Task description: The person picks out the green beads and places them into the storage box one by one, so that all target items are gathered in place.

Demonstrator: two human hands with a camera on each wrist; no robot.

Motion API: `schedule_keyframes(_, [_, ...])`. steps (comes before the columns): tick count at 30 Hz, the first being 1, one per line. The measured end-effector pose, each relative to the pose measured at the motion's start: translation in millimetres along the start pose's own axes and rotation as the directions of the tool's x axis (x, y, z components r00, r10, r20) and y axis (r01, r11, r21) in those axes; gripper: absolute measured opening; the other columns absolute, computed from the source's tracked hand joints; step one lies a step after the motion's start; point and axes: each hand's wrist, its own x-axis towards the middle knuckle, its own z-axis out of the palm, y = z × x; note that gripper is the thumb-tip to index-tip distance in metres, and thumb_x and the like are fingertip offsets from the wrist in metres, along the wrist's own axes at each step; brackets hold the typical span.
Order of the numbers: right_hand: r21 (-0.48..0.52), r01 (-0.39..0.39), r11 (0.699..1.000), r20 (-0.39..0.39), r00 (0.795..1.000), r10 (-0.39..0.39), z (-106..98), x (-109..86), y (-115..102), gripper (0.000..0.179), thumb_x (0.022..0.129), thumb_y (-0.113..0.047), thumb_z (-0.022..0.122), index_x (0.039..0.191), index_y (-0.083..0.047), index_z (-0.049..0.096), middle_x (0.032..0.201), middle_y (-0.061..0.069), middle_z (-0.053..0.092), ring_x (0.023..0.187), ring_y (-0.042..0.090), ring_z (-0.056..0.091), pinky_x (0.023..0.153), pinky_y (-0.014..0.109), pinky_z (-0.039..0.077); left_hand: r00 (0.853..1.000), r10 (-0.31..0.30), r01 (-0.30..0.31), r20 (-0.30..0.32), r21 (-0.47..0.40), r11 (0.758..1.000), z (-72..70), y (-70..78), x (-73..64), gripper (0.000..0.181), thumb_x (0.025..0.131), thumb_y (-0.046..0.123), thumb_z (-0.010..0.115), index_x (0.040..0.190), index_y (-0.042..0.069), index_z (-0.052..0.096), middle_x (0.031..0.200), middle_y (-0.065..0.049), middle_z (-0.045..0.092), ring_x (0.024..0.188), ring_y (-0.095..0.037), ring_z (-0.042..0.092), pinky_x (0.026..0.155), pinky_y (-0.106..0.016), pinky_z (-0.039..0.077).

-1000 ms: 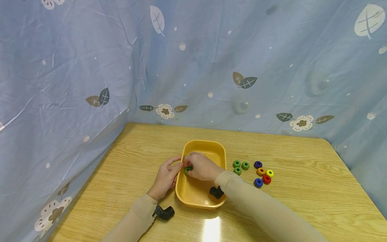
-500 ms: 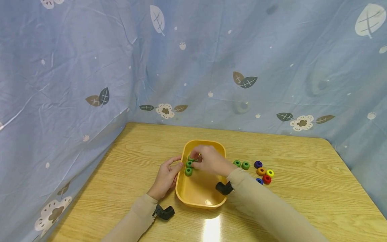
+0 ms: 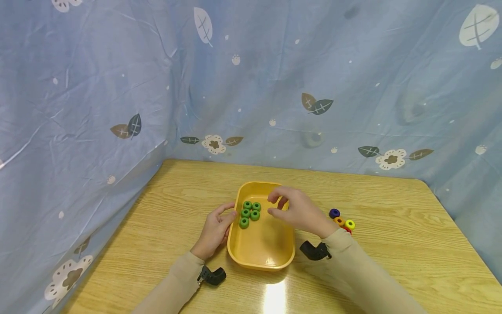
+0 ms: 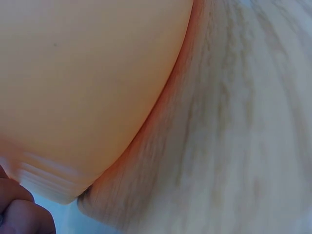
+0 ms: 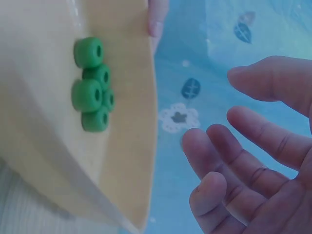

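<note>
The left hand (image 3: 213, 227) grips the left wall of a yellow-orange rounded plastic tray (image 3: 262, 250), thumb at the rim; the right hand (image 3: 300, 213), fingers loosely curved, thumb apart, holds nothing above the right rim; five green ring-shaped beads (image 3: 245, 215) cluster inside, far left

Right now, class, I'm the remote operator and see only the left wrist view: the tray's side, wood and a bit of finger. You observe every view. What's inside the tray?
Observer: Five green rings are in the tray.
Operator: Is the right hand holding anything?
Observer: No, nothing; its thumb and fingers are apart.
Operator: Any rings outside the tray?
Observer: At least four, to its right: a purple ring, orange ring, yellow ring and partly hidden red ring.
</note>
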Motion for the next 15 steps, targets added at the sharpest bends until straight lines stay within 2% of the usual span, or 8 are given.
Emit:
schedule_keyframes(9, [0.008,-0.061,0.998,-0.110,0.992,0.061,-24.9,-28.2,12.6,0.021,0.096,-0.019,0.077,0.116,-0.018,0.071,0.113,-0.001,0.068,0.092,0.014,0.064,0.070,0.028,0.054,1.000,-0.004,0.004,0.001,0.005,1.000,-0.2,0.3,-0.2,0.043,0.108,0.024,0.059,0.147,0.008,0.053,0.052,0.004,0.046,0.036,-0.007,0.034,0.037,-0.022,0.030])
schedule_keyframes(15, [-0.022,-0.068,0.997,-0.160,0.985,0.064,-30.6,-41.8,29.8,0.022,0.095,-0.018,0.078,0.116,-0.016,0.071,0.113,0.001,0.068,0.089,0.014,0.065,0.068,0.027,0.055,1.000,0.000,0.000,-0.002,0.004,1.000,-0.4,0.0,-0.1,0.044,0.108,0.025,0.060,0.148,0.008,0.053,0.053,0.003,0.046,0.036,-0.008,0.034,0.037,-0.023,0.031])
